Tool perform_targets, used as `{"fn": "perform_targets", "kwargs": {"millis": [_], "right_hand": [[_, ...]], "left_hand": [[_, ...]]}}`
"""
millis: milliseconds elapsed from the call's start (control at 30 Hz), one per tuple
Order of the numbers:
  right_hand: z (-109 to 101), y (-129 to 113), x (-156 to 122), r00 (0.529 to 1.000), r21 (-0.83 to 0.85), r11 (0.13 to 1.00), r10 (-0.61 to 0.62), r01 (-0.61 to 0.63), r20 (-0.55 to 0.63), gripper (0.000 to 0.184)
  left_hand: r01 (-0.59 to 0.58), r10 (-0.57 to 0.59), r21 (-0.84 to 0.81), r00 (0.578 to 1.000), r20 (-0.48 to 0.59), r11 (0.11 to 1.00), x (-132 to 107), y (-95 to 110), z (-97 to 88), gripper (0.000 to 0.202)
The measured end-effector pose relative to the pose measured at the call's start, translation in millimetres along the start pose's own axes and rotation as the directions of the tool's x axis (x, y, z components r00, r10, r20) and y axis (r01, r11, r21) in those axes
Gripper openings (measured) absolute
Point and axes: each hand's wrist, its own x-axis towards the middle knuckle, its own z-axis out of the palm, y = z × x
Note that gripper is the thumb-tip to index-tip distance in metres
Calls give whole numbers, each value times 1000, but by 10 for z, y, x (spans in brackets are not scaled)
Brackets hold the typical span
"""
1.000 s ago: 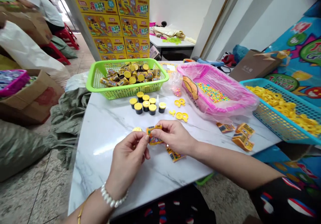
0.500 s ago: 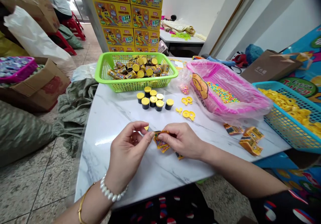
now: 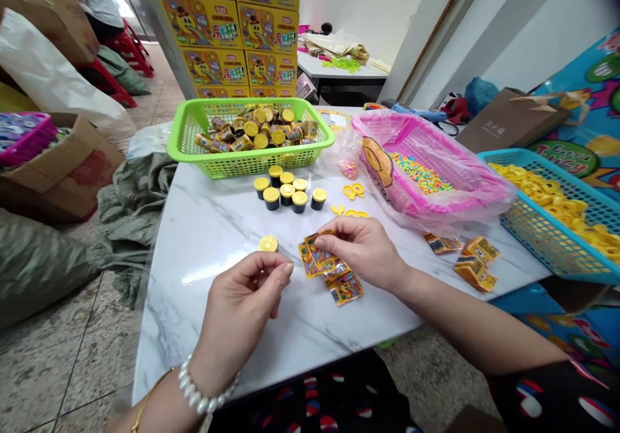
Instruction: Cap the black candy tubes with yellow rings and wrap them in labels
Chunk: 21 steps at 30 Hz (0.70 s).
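Right hand pinching yellow printed sachets, left hand beside a yellow lid.

The right grip is clenched on about four sachets lying on the marble surface; whether the left grip, fingertips closed together, holds anything cannot be told. Eight black cups with yellow tops stand together. The lime-green basket holds many such cups and wrapped packets, the pink basket coloured candy beads, the blue basket yellow plastic rings.
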Motion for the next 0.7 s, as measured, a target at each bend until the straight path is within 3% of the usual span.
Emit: {"fn": "perform_targets", "kwargs": {"millis": [67, 133, 233, 300, 333, 433, 533, 633, 700], "right_hand": [[28, -4, -6, 999, -42, 999, -15, 17, 38, 19], [48, 58, -16, 994, -205, 976, -59, 76, 88, 32], [57, 208, -29, 955, -524, 801, -204, 290, 216, 38], [49, 281, -35, 910, -611, 675, -310, 415, 275, 27], [42, 296, -37, 894, -613, 653, -359, 445, 267, 27], [26, 239, -45, 893, -517, 740, -436, 429, 117, 27], [65, 74, -83, 954, -268, 923, -297, 277, -35, 13], [169, -71, -146, 991, -43, 990, -135, 133, -27, 10], [242, -102, -168, 988, -31, 988, -152, 151, -1, 13]], "left_hand": [[8, -8, -8, 1000, -6, 1000, -48, 62, -9, 22], [8, -8, -3, 1000, -18, 1000, -90, 100, -27, 22], [34, -34, 12, 999, -7, 999, -138, 81, -54, 22], [68, -69, 23, 997, 28, 997, -164, 23, -65, 23], [86, -87, 26, 995, 40, 996, -176, -11, -68, 23], [116, -116, 10, 993, 17, 993, -218, -85, -72, 23], [84, -86, -27, 995, -46, 996, -266, -76, -68, 23], [35, -43, -85, 994, -96, 996, -306, -20, -42, 21], [21, -35, -121, 993, -112, 992, -316, 0, -17, 19]]}}
